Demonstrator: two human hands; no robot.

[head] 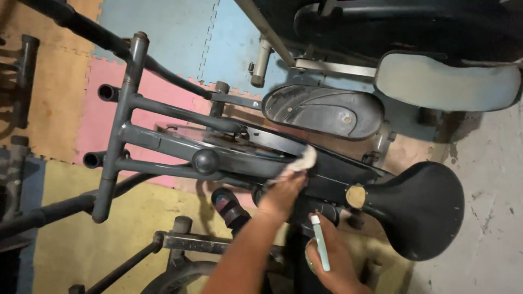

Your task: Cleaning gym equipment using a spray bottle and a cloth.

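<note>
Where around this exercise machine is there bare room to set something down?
Bare concrete floor right of the black saddle, and yellow mat below the grey frame tubes. Crowded around the left hand pressing its white cloth on the frame, by the right hand with a bottle.

Exercise room floor seen from above, dimly lit.

Interlocking foam floor mats (81, 98) in orange, pink, pale blue and yellow cover the left and far floor. On the right lies bare grey concrete floor (490, 179), stained and scuffed. A dark metal stand (22, 76) sits at the far left edge, in shadow.
</note>
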